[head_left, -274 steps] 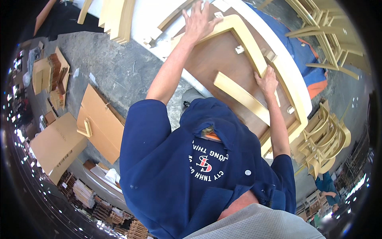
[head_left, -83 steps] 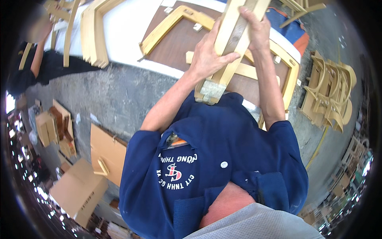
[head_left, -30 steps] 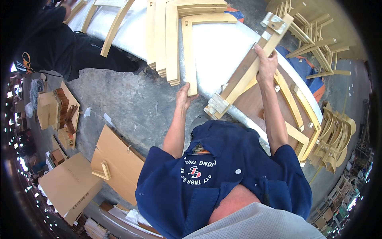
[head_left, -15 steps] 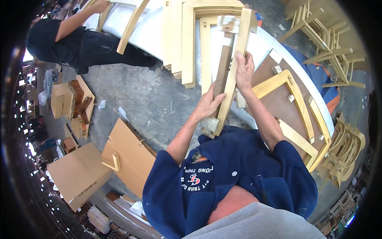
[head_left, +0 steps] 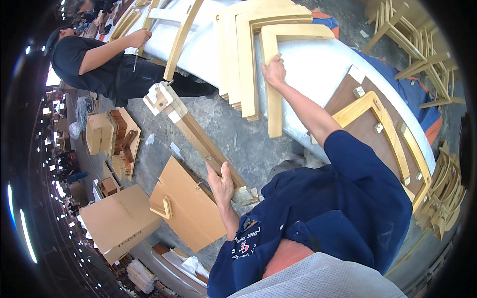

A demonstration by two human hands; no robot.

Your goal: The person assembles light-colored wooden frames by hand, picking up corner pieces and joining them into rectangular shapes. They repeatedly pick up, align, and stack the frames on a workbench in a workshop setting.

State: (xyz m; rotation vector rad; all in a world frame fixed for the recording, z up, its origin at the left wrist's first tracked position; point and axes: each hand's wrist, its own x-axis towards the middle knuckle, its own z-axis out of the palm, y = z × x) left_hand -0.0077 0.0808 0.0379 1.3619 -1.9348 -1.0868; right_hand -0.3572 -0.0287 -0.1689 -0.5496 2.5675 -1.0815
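My left hand (head_left: 221, 185) is closed around the lower part of a long brown wooden jig (head_left: 198, 136). Pale blocks are fixed at both its ends, and it slants up to the left over the floor. My right hand (head_left: 275, 71) grips the upright leg of a pale L-shaped wooden frame piece (head_left: 273, 111), its fingers over the edge. That piece lies on the white-covered table (head_left: 310, 64), just right of a stack of similar L-shaped pieces (head_left: 243, 64). The jig and the frame piece are apart.
A brown board (head_left: 343, 99) with a pale curved frame (head_left: 382, 124) lies at the table's right. Chair frames (head_left: 422, 64) stand beyond. Cardboard boxes (head_left: 119, 216) are on the left floor. At the far left, a co-worker in dark clothes (head_left: 94, 64) handles wooden pieces.
Both hands held the jig and frame piece together before. Now the left hand has swung the jig away to the left, and the right hand has the frame piece down beside the stack.
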